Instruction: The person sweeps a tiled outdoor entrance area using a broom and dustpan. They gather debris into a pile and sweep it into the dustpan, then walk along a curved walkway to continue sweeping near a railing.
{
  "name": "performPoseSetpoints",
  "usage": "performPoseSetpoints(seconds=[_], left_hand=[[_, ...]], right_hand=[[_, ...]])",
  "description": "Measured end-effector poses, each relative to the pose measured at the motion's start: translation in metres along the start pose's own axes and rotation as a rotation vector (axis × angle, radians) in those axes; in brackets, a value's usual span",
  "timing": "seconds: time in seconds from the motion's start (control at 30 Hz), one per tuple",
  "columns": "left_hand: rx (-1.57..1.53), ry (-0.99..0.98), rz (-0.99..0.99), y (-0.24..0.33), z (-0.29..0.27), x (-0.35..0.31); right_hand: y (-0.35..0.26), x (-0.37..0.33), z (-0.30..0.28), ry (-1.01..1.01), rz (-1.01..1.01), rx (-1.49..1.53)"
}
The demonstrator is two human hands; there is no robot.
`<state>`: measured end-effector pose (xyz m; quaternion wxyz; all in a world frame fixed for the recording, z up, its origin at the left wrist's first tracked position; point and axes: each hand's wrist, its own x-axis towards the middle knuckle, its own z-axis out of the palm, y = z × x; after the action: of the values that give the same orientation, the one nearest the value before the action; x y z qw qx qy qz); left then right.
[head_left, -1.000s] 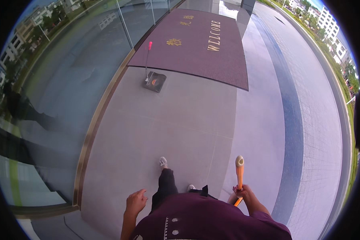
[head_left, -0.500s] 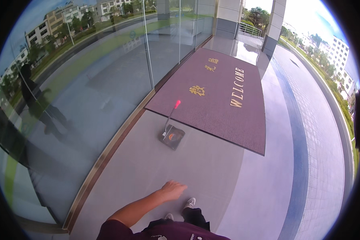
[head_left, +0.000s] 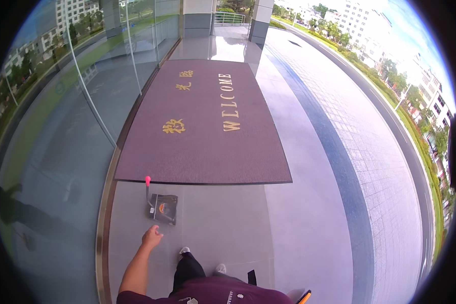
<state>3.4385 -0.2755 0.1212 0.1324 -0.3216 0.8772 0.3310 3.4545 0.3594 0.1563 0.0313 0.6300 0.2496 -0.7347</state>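
Note:
My left hand (head_left: 152, 236) reaches forward at the lower left, its fingers loosely bent and partly apart, with nothing visible in them. Just beyond it in the picture, a black dustpan (head_left: 163, 209) with a round orange-and-red label stands on the grey floor. Its upright handle ends in a pink grip (head_left: 147, 180). Hand and dustpan look apart. My right hand is out of sight. At the lower edge, right of my body, part of an orange and black stick-like thing (head_left: 304, 297) shows; whatever holds it is hidden.
A large maroon doormat (head_left: 202, 152) with gold lettering lies ahead. A reflective glass wall (head_left: 50, 152) runs along the left. Beyond the mat stand a pillar (head_left: 261, 23) and a railing (head_left: 229, 19). Paving with a dark blue band (head_left: 334, 152) stretches right toward a road.
My view has turned right and moved nearer the dustpan, which now sits lower and further left. My left arm now reaches forward instead of across my body. The orange-black thing has come into view.

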Motion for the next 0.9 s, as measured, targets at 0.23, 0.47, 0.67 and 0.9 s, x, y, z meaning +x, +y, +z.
performPoseSetpoints(seconds=[0.23,0.47,0.67,0.9], left_hand=[[-0.003,0.140,-0.024,-0.011,-0.027,0.204],[-0.291,-0.233,0.023,-0.036,-0.043,0.305],[-0.214,-0.299,0.004,-0.024,-0.049,0.343],[0.055,-0.314,0.265,0.035,-0.056,0.320]], right_hand=[[0.042,-0.093,-0.123,0.204,-0.178,0.504],[0.148,-0.205,-0.154,0.335,-0.122,1.018],[0.288,-0.251,-0.194,0.539,-0.197,1.189],[0.391,-0.244,-0.196,0.736,-0.054,1.391]])
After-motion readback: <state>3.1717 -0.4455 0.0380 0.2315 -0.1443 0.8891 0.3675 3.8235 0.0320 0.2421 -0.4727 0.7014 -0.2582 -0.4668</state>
